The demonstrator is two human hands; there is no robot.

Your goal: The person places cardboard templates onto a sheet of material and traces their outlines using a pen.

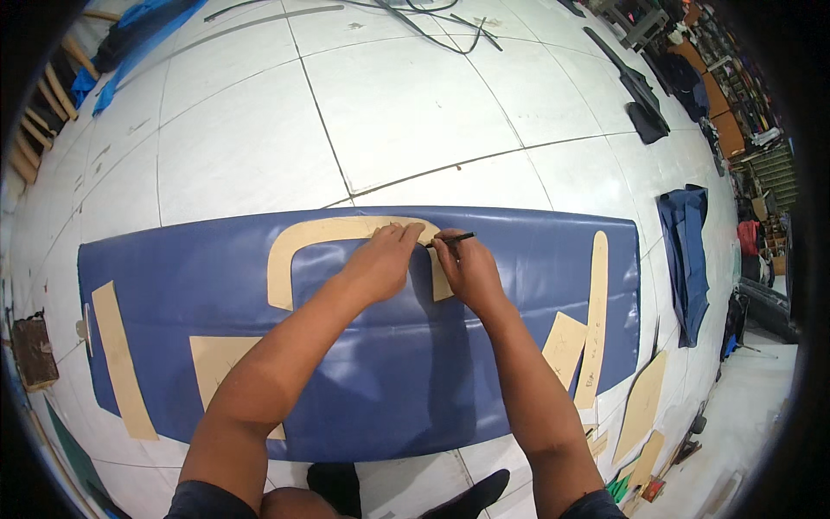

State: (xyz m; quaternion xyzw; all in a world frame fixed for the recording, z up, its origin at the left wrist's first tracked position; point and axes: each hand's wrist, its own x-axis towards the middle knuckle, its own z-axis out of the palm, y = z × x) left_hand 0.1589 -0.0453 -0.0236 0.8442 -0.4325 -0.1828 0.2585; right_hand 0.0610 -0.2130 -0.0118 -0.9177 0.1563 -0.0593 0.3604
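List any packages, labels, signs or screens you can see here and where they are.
None can be made out. The floor holds a blue sheet with tan card patterns on it; the left hand presses the arch-shaped pattern, and the right hand holds a pen.

sheet: blue, leather-like or vinyl, smooth with a soft sheen; light glares off its middle, faint creases at centre of frame.
template: tan card or stiff paper, matt, flat, arch-shaped, under the left hand.
strips: the same tan card, matt, at left and right of frame.
pen: dark, thin, slightly glossy, in the right hand; material cannot be told.
floor: white panels, smooth, dull finish, scuffed, with dark seams.
cloth: dark blue fabric, limp and folded, right of frame.
sticks: bare wood, upper left.
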